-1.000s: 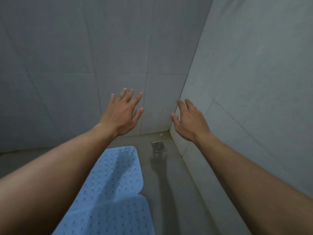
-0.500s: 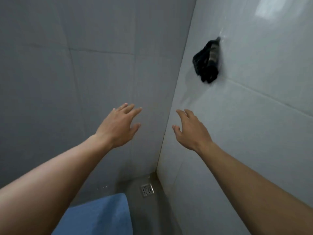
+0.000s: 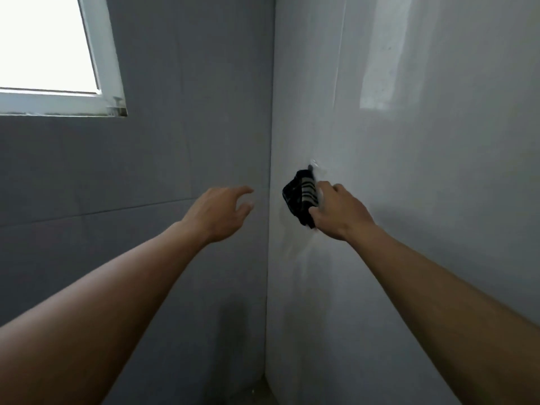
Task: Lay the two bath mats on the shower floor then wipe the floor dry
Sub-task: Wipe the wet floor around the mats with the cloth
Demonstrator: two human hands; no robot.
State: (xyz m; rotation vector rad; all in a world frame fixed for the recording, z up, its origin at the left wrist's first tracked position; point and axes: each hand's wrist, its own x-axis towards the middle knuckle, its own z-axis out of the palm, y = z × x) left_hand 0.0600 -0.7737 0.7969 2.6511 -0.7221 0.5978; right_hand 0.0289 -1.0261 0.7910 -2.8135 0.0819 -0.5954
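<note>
Right grip [image 3: 336, 211] curls round cloth [image 3: 298, 197] on hook [image 3: 312, 164]; left grip [image 3: 222, 211] spread, idle. Risk: you yank sideways, cloth snags, hook tears off wall [image 3: 423, 185].

Black cloth [image 3: 299, 197] with white stripes, grey tiled walls [image 3: 190, 141], white-framed window [image 3: 99, 54].

Grey tiled walls [image 3: 190, 171] meet at a corner beside a bright window [image 3: 43, 45].
</note>
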